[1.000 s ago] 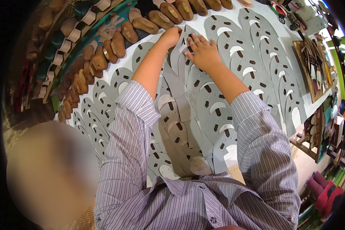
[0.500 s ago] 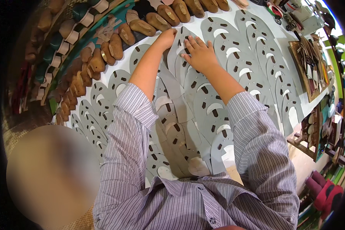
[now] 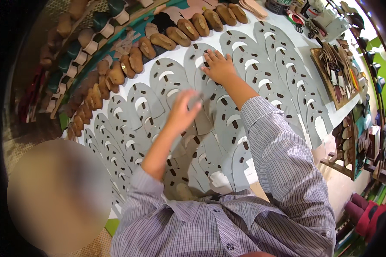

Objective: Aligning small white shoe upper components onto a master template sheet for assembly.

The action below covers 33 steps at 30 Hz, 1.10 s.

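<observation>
Grey shoe-upper pieces (image 3: 169,70) with pale curved openings, dark slots and small holes lie in overlapping rows. My right hand (image 3: 219,67) rests open, fingers spread, on the far grey upper (image 3: 196,55) of a middle row. My left hand (image 3: 183,112) is lifted over the rows nearer to me, left of the right hand. Motion smears its fingers, and whether they hold anything cannot be made out. Below it, several plain grey pieces in the middle rows lie in the shadow of my body.
Brown wooden shoe lasts (image 3: 187,29) line the table's far and left edges. Scissors (image 3: 299,27) and bottles (image 3: 336,28) stand at the far right. A board (image 3: 326,70) piled with leather strips lies at the right edge, beside a rack (image 3: 346,150).
My left hand has left the far end of the grey upper and come back toward me. That upper now lies flat in its row. My right hand stays on it, and the view has shifted slightly.
</observation>
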Motion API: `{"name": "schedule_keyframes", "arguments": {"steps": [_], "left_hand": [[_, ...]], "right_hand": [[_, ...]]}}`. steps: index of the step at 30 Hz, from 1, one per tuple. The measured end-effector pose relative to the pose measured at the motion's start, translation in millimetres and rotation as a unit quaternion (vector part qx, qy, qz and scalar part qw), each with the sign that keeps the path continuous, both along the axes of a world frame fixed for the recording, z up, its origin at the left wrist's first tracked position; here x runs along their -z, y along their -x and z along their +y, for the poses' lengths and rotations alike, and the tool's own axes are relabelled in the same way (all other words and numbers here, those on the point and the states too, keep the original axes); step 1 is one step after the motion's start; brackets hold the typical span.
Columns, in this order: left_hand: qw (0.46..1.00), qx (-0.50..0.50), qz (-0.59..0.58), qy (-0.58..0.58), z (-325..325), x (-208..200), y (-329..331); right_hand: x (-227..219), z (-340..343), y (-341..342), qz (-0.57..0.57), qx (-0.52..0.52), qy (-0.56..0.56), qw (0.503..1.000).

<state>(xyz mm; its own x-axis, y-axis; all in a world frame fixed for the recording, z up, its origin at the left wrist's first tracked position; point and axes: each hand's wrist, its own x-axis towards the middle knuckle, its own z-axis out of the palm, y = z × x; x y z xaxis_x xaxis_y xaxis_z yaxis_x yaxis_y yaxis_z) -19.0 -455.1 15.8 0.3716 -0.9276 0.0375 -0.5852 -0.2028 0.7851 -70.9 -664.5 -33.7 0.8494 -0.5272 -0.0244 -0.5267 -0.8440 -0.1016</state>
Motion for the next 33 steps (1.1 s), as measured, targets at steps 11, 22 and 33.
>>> {"name": "schedule_keyframes", "arguments": {"steps": [11, 22, 33], "left_hand": [[0.968, 0.009, 0.214, -0.134, 197.4, -42.2, 104.4], [0.963, -0.215, 0.074, -0.146, 358.7, -49.3, 142.1], [0.934, -0.275, 0.117, -0.196, 413.3, -29.4, 200.2]], "right_hand": [[-25.5, -23.5, -4.4, 0.044, -0.029, -0.136, 0.989], [-30.4, 28.9, -27.4, 0.084, -0.027, 0.049, 0.995], [-39.0, 57.3, 12.9, 0.009, -0.006, 0.089, 0.996]]}}
